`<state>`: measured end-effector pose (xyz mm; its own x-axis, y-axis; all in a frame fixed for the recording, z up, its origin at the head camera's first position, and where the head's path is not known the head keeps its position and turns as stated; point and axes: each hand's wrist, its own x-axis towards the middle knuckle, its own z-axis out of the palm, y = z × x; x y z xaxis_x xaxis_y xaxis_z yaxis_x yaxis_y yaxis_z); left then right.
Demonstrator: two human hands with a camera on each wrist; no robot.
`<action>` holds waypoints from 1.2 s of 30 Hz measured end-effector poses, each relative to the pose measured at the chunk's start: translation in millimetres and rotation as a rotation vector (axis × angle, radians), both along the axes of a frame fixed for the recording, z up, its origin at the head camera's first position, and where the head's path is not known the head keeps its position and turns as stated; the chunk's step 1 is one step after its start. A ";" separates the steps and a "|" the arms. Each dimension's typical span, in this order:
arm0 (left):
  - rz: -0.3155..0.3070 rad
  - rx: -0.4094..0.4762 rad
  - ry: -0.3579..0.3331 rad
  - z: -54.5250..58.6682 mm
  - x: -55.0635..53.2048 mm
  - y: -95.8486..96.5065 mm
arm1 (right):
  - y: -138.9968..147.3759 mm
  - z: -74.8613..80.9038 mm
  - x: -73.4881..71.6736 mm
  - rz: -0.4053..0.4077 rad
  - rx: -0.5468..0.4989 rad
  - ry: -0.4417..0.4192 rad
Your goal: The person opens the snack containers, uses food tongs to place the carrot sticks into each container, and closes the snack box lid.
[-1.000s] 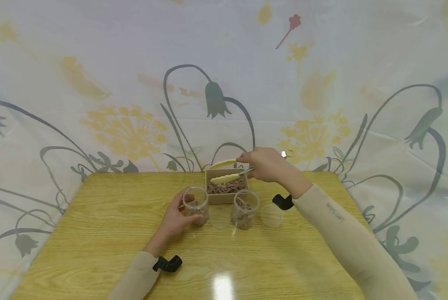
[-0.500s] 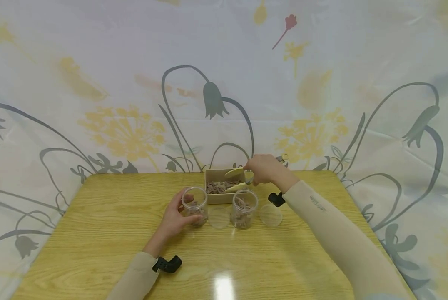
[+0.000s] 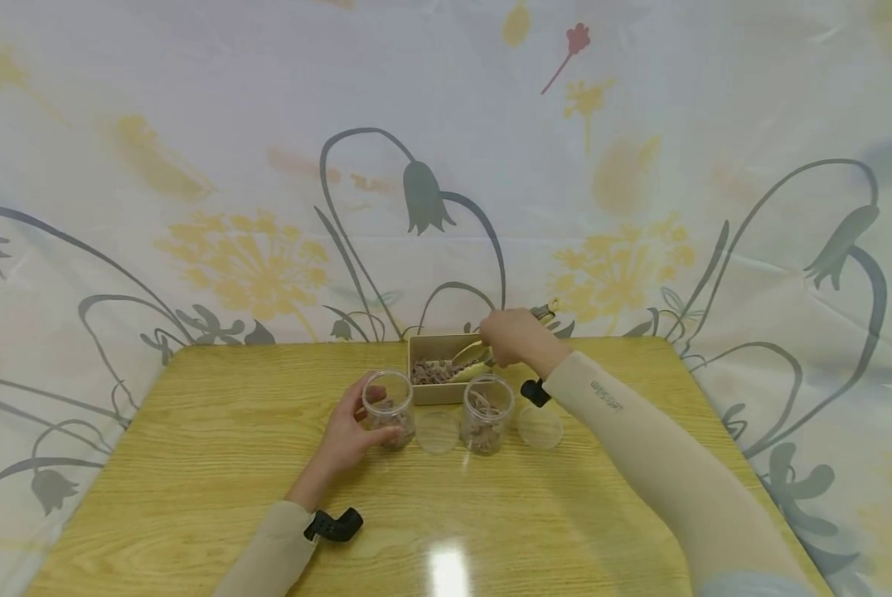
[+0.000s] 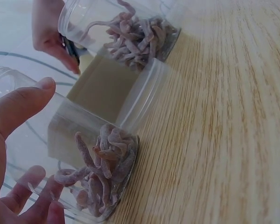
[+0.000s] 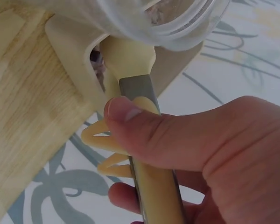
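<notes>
My left hand (image 3: 346, 433) curls round a clear plastic jar (image 3: 389, 408) standing on the table, thumb on one side and fingers on the other. Brownish, powdery strips (image 4: 102, 170) lie in its lower part; their kind I cannot tell. In my right hand (image 3: 519, 338) is a pair of tongs (image 5: 135, 86) with metal arms and pale yellow heads. Those heads reach down into a beige box (image 3: 438, 396), among more strips (image 3: 431, 371). Whether strips are caught between them is hidden. A second clear jar (image 3: 487, 419), also part filled, stands in front of the box's right side.
One clear round lid (image 3: 437, 433) lies between the jars, and another lid (image 3: 541, 428) is right of the second jar. The wooden table (image 3: 267, 473) ends at the back against a flower-patterned cloth (image 3: 267, 166).
The tongs have gone from above the box down into its strips, and their heads have come closer together. My right hand has shifted slightly left; my left hand stays on the jar.
</notes>
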<state>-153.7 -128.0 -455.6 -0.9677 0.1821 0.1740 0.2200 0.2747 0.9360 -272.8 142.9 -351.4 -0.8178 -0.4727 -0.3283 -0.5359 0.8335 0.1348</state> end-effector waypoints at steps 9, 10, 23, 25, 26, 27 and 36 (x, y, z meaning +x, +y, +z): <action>0.003 0.014 0.011 -1.6 0.4 -1.0 | 2.0 -7.1 -0.4 0.005 -0.053 -0.031; 0.003 0.013 0.012 -1.6 0.4 -1.3 | 3.2 -7.9 0.0 0.009 -0.064 -0.027; -0.007 0.021 0.026 -1.9 0.3 -2.7 | 22.3 -20.2 3.0 0.012 -0.178 0.049; -0.006 0.018 0.029 -1.8 0.4 -2.1 | 25.5 -21.7 3.0 0.007 -0.188 0.058; -0.004 0.016 0.029 -1.6 0.5 -1.9 | 26.9 -22.0 3.2 0.007 -0.198 0.061; -0.002 0.016 0.029 -1.4 0.4 -1.6 | 28.2 -22.0 3.5 0.003 -0.208 0.063; 0.004 0.008 0.015 -0.3 0.0 -2.0 | 35.1 -17.9 7.9 -0.005 -0.299 0.061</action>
<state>-153.7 -130.0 -455.9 -0.9656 0.1773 0.1903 0.2335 0.2684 0.9346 -265.0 178.0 -369.2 -0.8341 -0.5371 -0.1258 -0.5303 0.8435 -0.0850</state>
